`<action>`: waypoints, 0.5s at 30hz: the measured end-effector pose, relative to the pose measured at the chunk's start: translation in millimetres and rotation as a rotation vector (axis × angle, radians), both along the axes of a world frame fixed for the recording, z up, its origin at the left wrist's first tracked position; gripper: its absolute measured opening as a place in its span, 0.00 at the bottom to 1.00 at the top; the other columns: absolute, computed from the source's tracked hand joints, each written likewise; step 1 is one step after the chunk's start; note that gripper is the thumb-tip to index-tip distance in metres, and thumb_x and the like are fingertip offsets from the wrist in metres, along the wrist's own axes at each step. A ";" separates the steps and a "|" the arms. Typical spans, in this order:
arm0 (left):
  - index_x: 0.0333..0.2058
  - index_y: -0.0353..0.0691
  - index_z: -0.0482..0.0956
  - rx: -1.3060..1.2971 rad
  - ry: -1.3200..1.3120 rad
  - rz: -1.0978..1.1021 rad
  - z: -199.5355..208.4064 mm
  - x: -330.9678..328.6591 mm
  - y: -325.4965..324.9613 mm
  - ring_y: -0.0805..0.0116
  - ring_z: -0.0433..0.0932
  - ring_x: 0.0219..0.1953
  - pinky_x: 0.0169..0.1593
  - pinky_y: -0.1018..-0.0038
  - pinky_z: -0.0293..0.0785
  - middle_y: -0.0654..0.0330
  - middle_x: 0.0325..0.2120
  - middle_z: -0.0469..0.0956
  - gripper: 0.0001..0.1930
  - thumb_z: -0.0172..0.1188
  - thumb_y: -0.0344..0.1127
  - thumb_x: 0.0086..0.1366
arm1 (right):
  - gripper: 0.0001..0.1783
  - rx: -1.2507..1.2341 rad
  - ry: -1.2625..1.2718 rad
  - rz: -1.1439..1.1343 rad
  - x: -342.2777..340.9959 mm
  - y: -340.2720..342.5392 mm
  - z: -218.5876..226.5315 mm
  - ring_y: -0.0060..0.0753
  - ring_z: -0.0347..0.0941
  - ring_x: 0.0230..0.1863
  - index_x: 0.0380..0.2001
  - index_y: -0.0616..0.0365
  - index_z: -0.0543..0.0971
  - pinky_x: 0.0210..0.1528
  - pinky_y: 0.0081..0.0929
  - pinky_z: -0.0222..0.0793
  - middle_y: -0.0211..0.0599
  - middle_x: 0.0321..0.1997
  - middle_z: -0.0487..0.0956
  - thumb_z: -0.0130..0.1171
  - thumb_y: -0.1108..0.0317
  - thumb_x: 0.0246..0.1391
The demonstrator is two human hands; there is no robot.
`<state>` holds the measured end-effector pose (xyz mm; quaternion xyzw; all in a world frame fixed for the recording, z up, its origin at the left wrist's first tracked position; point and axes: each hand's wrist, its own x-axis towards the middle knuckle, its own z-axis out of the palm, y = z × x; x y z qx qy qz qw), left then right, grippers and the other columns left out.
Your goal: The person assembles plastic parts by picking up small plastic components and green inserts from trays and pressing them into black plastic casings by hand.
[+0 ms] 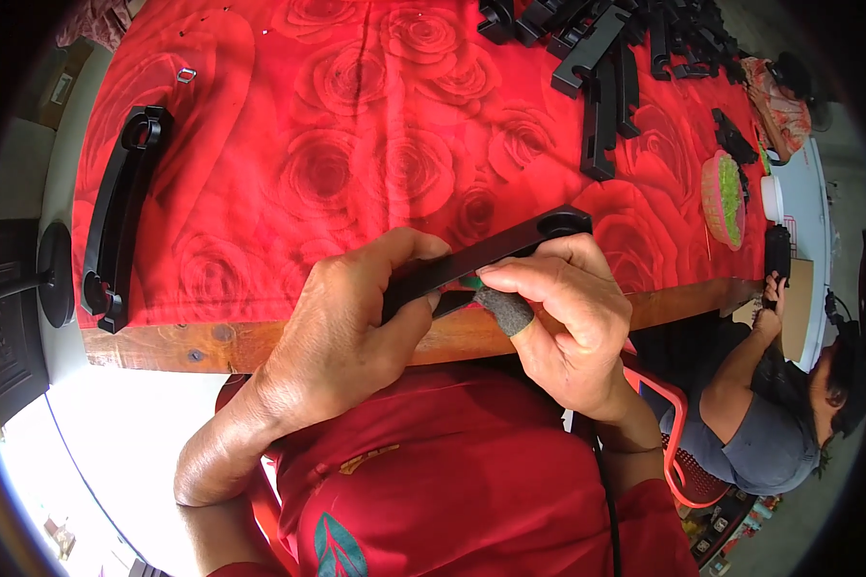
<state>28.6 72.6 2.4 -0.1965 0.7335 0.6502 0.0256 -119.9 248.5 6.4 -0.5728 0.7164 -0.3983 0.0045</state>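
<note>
A long black plastic bar [491,244] with a rounded recess at its far right end is held slantwise over the table's near edge. My left hand [356,313] is closed around its lower left end, with the thumb along the near side. My right hand [573,308] is closed at the other end, its fingers against the bar. A grey fabric sleeve [506,311] covers the right thumb. Between that thumb and the bar shows a dark pointed piece [454,302] with a bit of green beside it; I cannot make out what it is.
A similar black bar [125,216] lies at the left of the red rose-patterned tablecloth [356,173]. Several black parts [592,58] are heaped at the far right. A small metal ring [186,74] lies far left. A pink-rimmed basket [724,200] and another person [755,413] are at right.
</note>
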 end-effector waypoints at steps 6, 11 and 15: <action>0.57 0.30 0.76 0.166 0.052 -0.052 -5.4 0.7 -2.4 0.76 0.77 0.53 0.60 0.75 0.73 0.60 0.47 0.82 0.17 0.54 0.18 0.72 | 0.16 0.028 0.076 -0.021 5.0 1.5 4.6 0.35 0.75 0.34 0.40 0.57 0.87 0.39 0.31 0.71 0.32 0.36 0.88 0.77 0.79 0.45; 0.58 0.30 0.74 0.222 0.118 -0.040 -9.0 1.9 0.2 0.75 0.75 0.54 0.62 0.74 0.71 0.60 0.48 0.78 0.18 0.53 0.17 0.71 | 0.16 0.035 0.123 -0.033 7.6 1.3 4.9 0.35 0.75 0.36 0.40 0.58 0.88 0.43 0.31 0.72 0.34 0.38 0.88 0.76 0.80 0.46; 0.58 0.30 0.73 0.255 0.147 -0.039 -8.1 0.9 0.5 0.75 0.75 0.54 0.62 0.75 0.71 0.60 0.48 0.78 0.18 0.53 0.17 0.70 | 0.18 -0.003 0.182 -0.051 8.5 1.7 2.3 0.35 0.76 0.38 0.41 0.53 0.88 0.42 0.31 0.68 0.29 0.41 0.88 0.79 0.76 0.43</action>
